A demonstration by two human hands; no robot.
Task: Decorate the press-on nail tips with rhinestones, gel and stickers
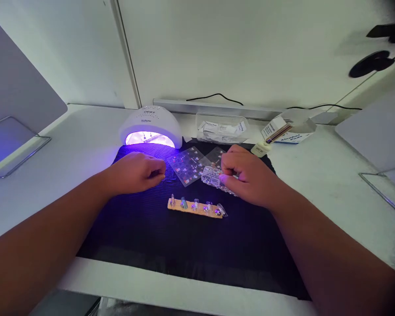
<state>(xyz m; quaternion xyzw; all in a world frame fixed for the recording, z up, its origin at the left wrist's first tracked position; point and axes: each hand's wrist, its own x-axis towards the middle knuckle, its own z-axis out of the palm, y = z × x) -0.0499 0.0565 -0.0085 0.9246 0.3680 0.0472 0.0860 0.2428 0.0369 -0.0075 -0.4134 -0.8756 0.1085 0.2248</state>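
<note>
Lamp: white dome nail lamp, glowing violet, "SUNone" on top.
Left hand: loosely curled on the black mat, holding nothing I can see.
Sticker sheets: clear, small decals, flat between the hands.
Wooden strip: five nail tips upright, bare mat in front.
Right hand: fingers pinched on the clear plastic tray.
Box: print unreadable.

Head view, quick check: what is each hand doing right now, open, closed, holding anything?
Left hand: loosely closed on the black ribbed mat; contents cannot be told.
Right hand: fingers pinched shut on the clear plastic strip of nail gems.
</note>
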